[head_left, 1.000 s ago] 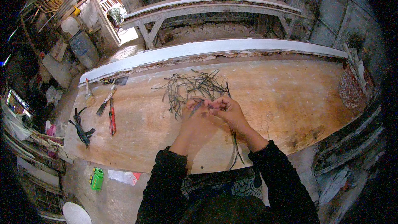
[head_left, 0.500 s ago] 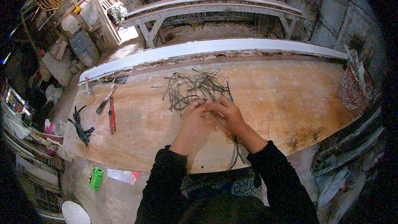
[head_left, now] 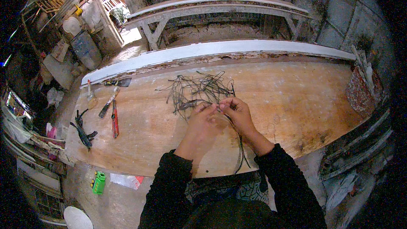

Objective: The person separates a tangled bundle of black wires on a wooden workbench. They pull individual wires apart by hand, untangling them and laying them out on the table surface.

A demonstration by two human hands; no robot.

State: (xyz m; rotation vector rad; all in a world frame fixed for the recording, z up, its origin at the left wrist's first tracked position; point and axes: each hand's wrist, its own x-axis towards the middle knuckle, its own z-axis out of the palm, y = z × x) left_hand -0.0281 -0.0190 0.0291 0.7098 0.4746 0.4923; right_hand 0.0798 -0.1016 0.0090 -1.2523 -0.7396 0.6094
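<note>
A loose tangle of thin black cord (head_left: pixel 199 85) lies on the wooden tabletop (head_left: pixel 296 101), just beyond my hands. My left hand (head_left: pixel 200 125) is closed at the near edge of the tangle, its thumb and fingers pinching a cord. Close beside it, my right hand (head_left: pixel 238 118) pinches the same cord between thumb and index finger. The fingertips are almost together, and the short bit of cord between them is too small to make out well. From under the right hand, cord ends (head_left: pixel 241 150) trail down toward the table's near edge.
At the left of the tabletop lie a red-handled tool (head_left: pixel 115 121), a scraper (head_left: pixel 109 103) and a bunch of black strips (head_left: pixel 84 132). A long white board (head_left: pixel 220 48) runs along the far edge. A paint-splattered container (head_left: pixel 360 91) stands right. A green toy truck (head_left: pixel 98 182) sits below.
My right hand has shifted slightly, its thumb and index finger now in a clearer pinch a little apart from the left fingertips. The tangle stays where it was.
</note>
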